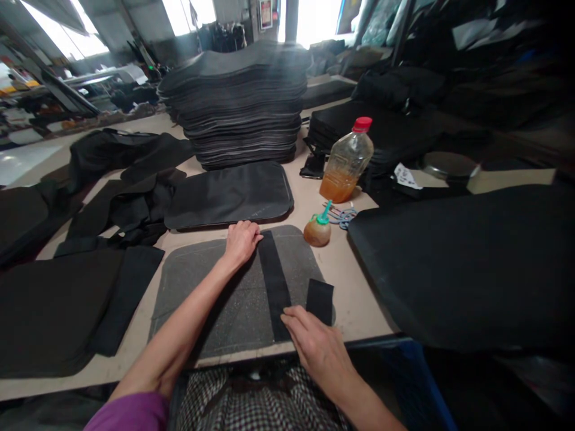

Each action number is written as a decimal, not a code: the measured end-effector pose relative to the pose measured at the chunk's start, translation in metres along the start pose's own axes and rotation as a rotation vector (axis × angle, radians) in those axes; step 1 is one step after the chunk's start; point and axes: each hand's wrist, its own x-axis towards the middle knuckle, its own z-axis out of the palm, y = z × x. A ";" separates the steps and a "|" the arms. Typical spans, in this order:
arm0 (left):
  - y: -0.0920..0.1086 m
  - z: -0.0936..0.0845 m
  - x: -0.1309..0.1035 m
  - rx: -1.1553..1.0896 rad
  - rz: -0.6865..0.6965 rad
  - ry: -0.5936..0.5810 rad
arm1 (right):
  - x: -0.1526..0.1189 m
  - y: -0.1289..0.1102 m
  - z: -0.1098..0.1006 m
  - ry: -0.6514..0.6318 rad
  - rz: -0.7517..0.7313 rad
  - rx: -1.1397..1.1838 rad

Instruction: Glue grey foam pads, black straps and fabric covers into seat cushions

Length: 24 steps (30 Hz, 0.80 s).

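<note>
Black strip (275, 281) lies on the grey panel (233, 305); left hand (241, 243) contacts its far end, right hand (317, 344) its near end; fingers bent, grip indeterminable.

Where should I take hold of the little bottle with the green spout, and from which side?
I'd grip the little bottle around its round body, coming from the near side with the right hand. The body is its widest part, while the green spout is thin and leans right. The big bottle stands beyond it.
</note>
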 end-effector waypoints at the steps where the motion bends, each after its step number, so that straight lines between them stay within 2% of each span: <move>1: -0.001 0.001 0.000 -0.006 -0.009 0.021 | 0.000 0.000 0.000 0.001 -0.002 0.002; 4: -0.003 0.001 0.002 0.000 -0.032 0.105 | 0.000 0.000 -0.001 -0.016 0.002 0.009; 7: 0.004 -0.002 -0.002 0.068 0.048 0.122 | -0.001 0.000 -0.002 -0.023 0.007 0.012; 11: 0.027 -0.007 -0.028 0.075 0.245 0.061 | -0.001 0.000 0.000 -0.003 0.001 0.004; 14: 0.041 -0.004 -0.056 0.047 0.346 -0.055 | -0.001 0.001 0.000 0.006 -0.010 -0.012; 18: 0.045 0.008 -0.076 0.087 0.317 -0.180 | -0.001 0.000 -0.002 0.006 -0.016 -0.022; 24: 0.038 0.013 -0.068 0.114 0.249 -0.185 | -0.001 0.000 -0.001 0.016 -0.019 -0.030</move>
